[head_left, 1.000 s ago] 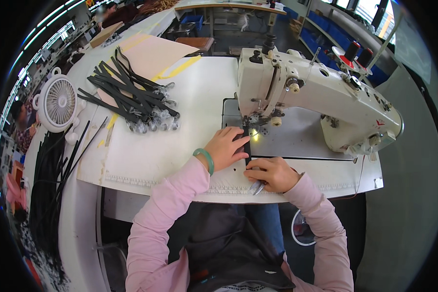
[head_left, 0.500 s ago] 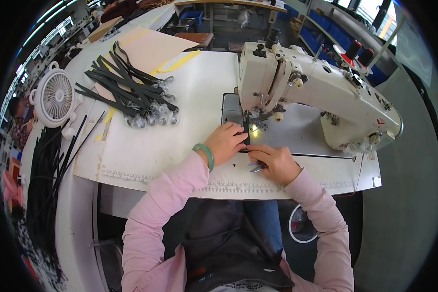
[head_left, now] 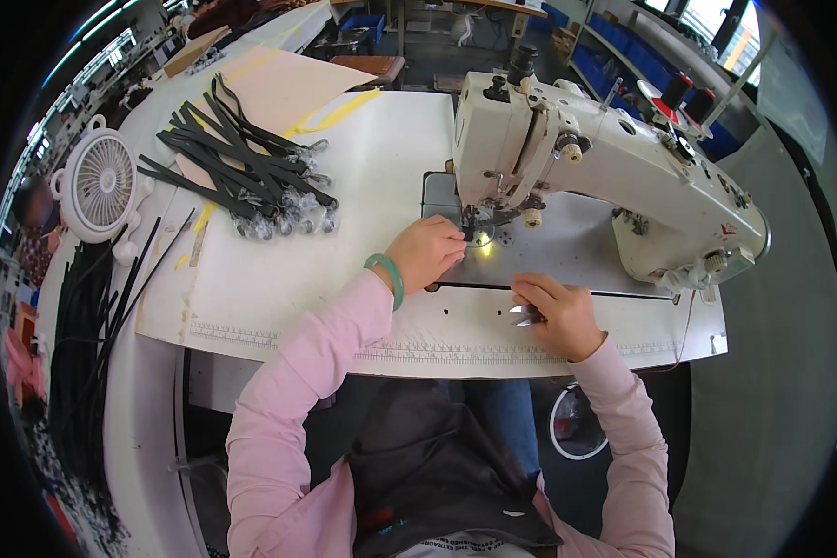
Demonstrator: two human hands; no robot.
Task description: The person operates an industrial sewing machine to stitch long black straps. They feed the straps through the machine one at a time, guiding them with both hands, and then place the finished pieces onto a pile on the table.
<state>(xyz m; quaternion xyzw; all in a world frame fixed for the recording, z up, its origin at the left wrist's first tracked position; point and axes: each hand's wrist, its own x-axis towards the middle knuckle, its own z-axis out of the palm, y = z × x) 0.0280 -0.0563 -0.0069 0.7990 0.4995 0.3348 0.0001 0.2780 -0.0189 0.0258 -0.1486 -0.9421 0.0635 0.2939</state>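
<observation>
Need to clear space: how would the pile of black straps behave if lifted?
The black straps probably flex, since one curves near the top. They may splay, as they cross at odd angles. The clear-wrapped ends look bulkier, so might dangle.

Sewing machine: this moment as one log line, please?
left hand: at sewing machine; right hand: holding pointed metal tool; black straps: left of machine
</observation>
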